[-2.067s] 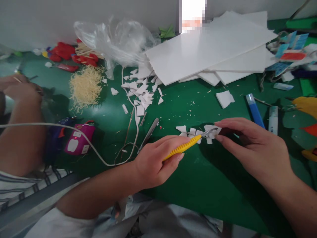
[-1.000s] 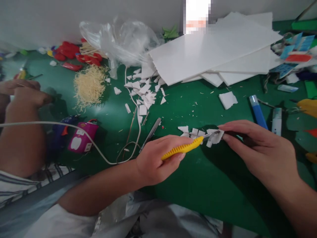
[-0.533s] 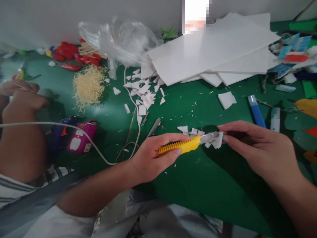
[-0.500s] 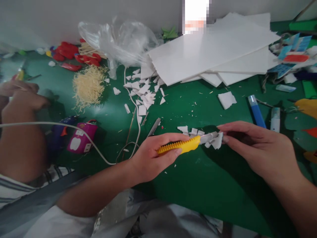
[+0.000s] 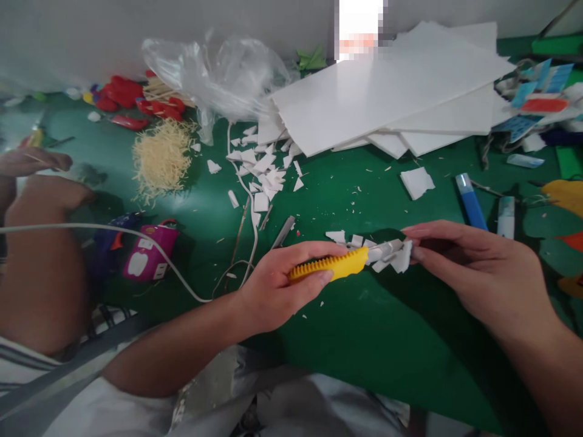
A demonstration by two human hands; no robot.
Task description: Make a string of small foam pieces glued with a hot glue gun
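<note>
My left hand (image 5: 277, 288) is wrapped round the yellow handle of a utility knife (image 5: 337, 264), whose blade points right. Between the thumb and fingers of my right hand (image 5: 487, 267) is a small jagged piece of white foam board (image 5: 402, 258). The blade tip meets that piece close to my right fingertips; whether it has cut in, I cannot tell. Just behind the blade, a few small foam scraps (image 5: 336, 237) lie on the green table. Farther back is a heap of white foam offcuts (image 5: 264, 170).
Large white foam sheets (image 5: 382, 97) are stacked at the back, beside a clear plastic bag (image 5: 241, 79). A white cable (image 5: 182, 279) crosses on the left, near a purple pack (image 5: 150, 252). A blue marker-like stick (image 5: 472, 203) lies right. Another person's hand (image 5: 34, 161) is far left.
My hands and the knife have barely shifted; the foam piece moved very slightly right. The other person's hands at far left have moved apart a little.
</note>
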